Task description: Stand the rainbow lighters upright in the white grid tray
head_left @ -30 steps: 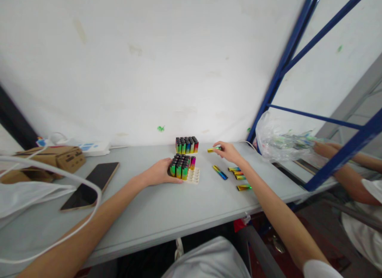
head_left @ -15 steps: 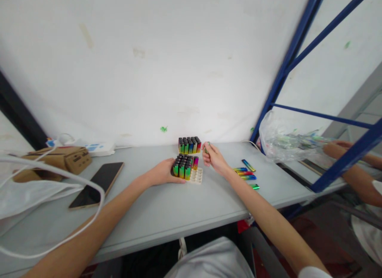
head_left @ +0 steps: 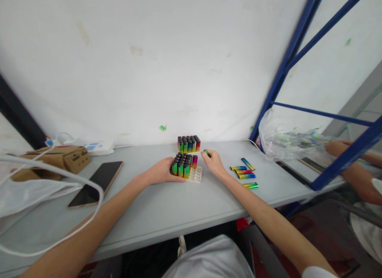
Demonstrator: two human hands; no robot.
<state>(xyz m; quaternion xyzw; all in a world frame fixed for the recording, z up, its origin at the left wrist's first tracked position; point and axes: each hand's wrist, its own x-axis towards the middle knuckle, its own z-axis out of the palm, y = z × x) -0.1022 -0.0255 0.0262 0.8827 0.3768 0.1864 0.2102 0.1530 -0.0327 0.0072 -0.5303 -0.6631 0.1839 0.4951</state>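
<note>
My left hand (head_left: 162, 171) is curled around the left side of a group of upright lighters (head_left: 181, 166), thumb along the front. They have shiny rainbow bodies and black tops and stand in a white tray (head_left: 195, 175), whose right part shows bare sockets. One pinkish-purple lighter (head_left: 194, 161) stands at the back of that part. Just right of the tray, my right hand (head_left: 212, 162) is closed on a green lighter (head_left: 207, 153), mostly covered by the fingers. Several loose lighters (head_left: 246, 174) lie flat on the table beyond my right forearm.
A second full block of lighters (head_left: 189, 143) stands near the wall. To the left are a phone (head_left: 97, 183), a cardboard box (head_left: 70, 160), a power strip (head_left: 100, 148) and a white cable (head_left: 100, 206). A blue metal frame (head_left: 276, 85) and a plastic bag (head_left: 270, 138) are right; another person's arm (head_left: 356, 180) shows beyond.
My right hand has turned and lowered slightly beside the tray, the lighter still in its fingers. My left hand keeps its place at the tray. The view has shifted a little.
</note>
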